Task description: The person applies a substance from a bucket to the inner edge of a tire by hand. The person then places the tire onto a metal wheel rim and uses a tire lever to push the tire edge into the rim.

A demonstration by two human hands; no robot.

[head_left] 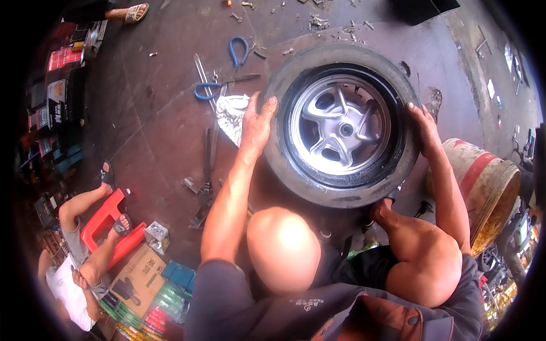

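A wheel with a black tyre (335, 196) and a silver five-spoke rim (344, 129) is held in front of my knees, its spoked face turned up toward me. At the tyre's left edge my left hand (259, 124) grips the rubber, thumb on the sidewall and fingers partly hidden behind it. My right hand (425, 131) clasps the opposite edge the same way. Whether the wheel rests on the floor is hidden beneath it. A crumpled white cloth (230, 116) lies just left of my left hand.
Blue-handled scissors (238, 52) and long metal bars (200, 71) lie on the floor. A rusty drum (475, 179) is close by my right arm. At lower left sit a person (71, 284), a red plastic stool (108, 219) and a cardboard box (139, 278). Debris (318, 23) is scattered beyond the wheel.
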